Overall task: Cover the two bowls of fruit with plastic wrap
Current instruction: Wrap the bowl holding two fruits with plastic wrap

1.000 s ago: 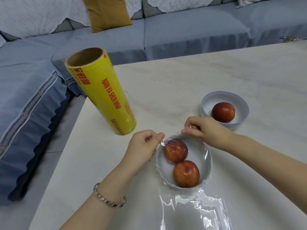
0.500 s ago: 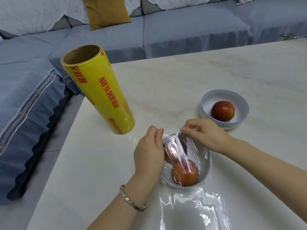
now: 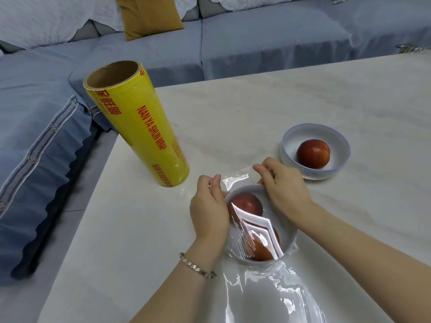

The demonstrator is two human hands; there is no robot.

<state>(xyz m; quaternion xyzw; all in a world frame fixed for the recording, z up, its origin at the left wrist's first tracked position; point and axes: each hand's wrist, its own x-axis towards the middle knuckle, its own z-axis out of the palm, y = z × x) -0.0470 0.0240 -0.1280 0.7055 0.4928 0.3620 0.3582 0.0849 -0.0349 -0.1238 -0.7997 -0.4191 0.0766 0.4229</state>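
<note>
Clear plastic wrap is pulled across the near bowl, the one with two red fruits in it, on the pale counter. The left hand is at the bowl's 9 o'clock and the right hand at about 1 o'clock. Both pinch the far edge of the film with curled fingers, so a strip spans 12 o'clock just past the rim. Loose shiny wrap trails onto the counter at 6 o'clock.

The second bowl, with one red fruit, sits uncovered at 2 o'clock, just beside the right hand. The yellow wrap roll stands on end at 10 o'clock, well apart. A blue sofa runs behind.
</note>
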